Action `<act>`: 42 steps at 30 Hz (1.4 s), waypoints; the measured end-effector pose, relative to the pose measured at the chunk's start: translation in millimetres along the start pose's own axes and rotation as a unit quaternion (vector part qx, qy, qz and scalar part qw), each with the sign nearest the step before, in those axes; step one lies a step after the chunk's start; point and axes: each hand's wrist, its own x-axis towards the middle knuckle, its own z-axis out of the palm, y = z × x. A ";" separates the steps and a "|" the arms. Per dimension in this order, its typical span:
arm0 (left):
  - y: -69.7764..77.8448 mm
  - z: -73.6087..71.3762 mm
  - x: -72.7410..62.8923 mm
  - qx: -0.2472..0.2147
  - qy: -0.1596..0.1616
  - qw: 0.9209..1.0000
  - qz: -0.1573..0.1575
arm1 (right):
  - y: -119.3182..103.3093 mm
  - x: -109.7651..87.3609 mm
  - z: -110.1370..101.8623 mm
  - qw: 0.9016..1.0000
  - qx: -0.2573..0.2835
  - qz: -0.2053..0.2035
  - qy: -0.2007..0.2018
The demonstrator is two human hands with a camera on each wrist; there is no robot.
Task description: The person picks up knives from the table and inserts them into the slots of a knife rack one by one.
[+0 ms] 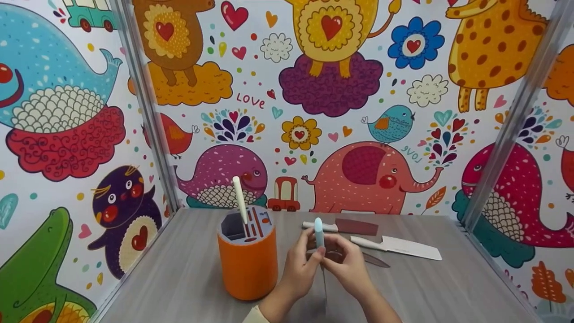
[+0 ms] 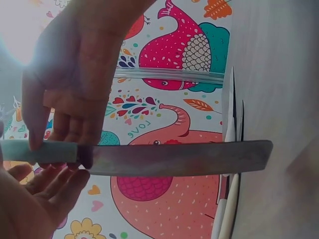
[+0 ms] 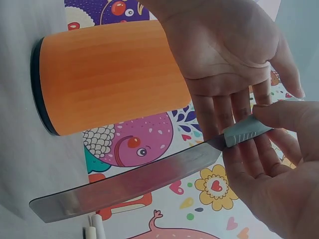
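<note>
Grey wood-grained tabletop point(image 1: 179, 273) runs off the bottom of the head view, where a cream sleeve point(image 1: 256, 316) is cropped to a scrap. Over it, a person's left hand point(image 1: 300, 267) and right hand point(image 1: 347, 264) together pinch the pale-blue handle of a long steel knife point(image 2: 179, 158); how the fingers overlap behind the handle is partly hidden. The knife points downward, its blade edge-on and reduced to a thin line from above; whether its tip touches the table cannot be told. Both wrist views show a narrow, dully shining strip with a squared end, and the right one shows short ridges on the handle.

Left of the hands stands an orange cylindrical knife block point(image 1: 249, 269) with a grey slotted top. A cream rod-like handle point(image 1: 240, 197) leans from it, its lower part hidden.

Farther back lie a dark pointed blade point(image 1: 376, 260), its other end covered by the hands, a cream broad-bladed knife point(image 1: 410, 248) and a reddish-brown blade with a pale handle point(image 1: 357, 226). Behind, a cartoon-printed wall point(image 1: 251, 175) crops several animals' heads.
</note>
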 end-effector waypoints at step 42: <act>54.6 -36.4 -7.3 -0.062 0.063 0.996 -0.008 | 18.8 32.6 7.0 0.990 0.051 0.029 0.131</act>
